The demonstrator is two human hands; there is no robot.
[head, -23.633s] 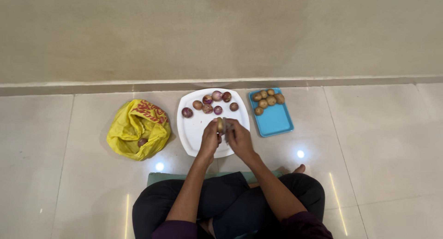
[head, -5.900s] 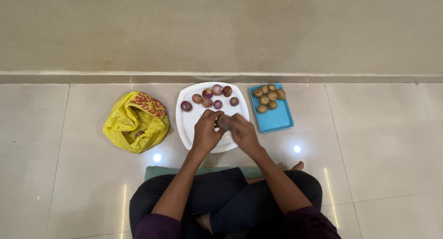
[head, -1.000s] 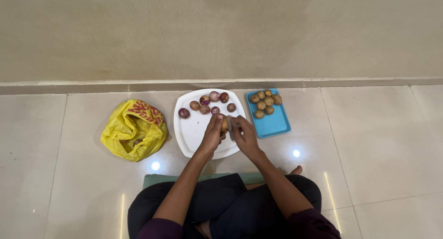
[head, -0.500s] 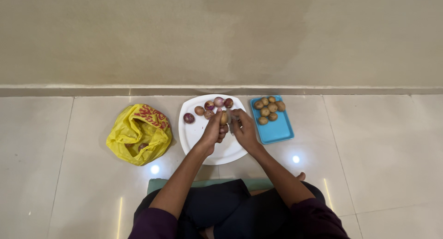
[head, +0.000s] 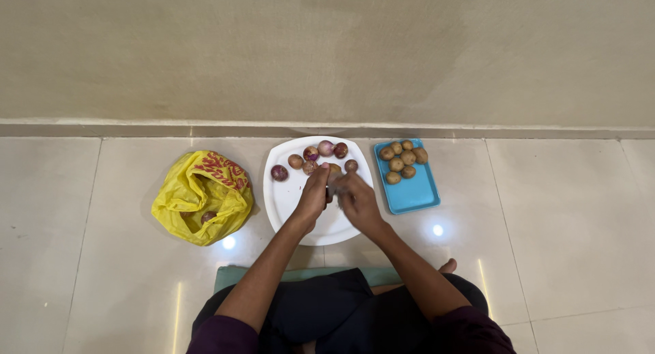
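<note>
Small onion (head: 333, 171) pinched between fingers of left hand (head: 312, 195) and right hand (head: 356, 200), best peeled low over white plate (head: 295, 197)

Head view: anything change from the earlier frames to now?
Little. Both hands, left hand and right hand, stay together over the white plate, working one small round onion between them. The reddish onions on the plate's far side, the blue tray of brown ones and the yellow bag stay put.
</note>
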